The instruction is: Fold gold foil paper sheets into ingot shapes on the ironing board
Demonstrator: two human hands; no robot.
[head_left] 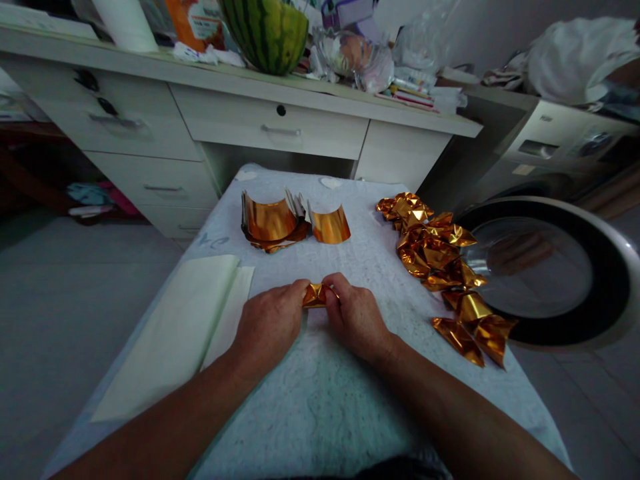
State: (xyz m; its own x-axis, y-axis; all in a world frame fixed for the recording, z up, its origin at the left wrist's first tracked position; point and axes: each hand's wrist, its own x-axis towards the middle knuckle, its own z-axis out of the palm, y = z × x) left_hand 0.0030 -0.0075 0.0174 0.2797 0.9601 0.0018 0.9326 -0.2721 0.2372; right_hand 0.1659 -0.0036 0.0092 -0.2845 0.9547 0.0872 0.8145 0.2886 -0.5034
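Observation:
Between my two hands, low over the cloth-covered table, is a small folded piece of gold foil paper (pixel 315 295). My left hand (pixel 274 317) pinches its left end and my right hand (pixel 357 317) grips its right end; the fingers underneath are hidden. Beyond the hands lies a stack of curled gold foil sheets (pixel 273 220), with one curled sheet (pixel 331 225) at its right. To the right spreads a heap of folded gold foil pieces (pixel 430 250). Left of my left hand lie pale paper sheets (pixel 175 333).
A white desk (pixel 320 100) with drawers stands behind the table, bearing a cut watermelon (pixel 267 33), an orange packet (pixel 195 23) and plastic bags. At right is a washing machine (pixel 545 143) with its round door (pixel 613 293) swung out beside the table.

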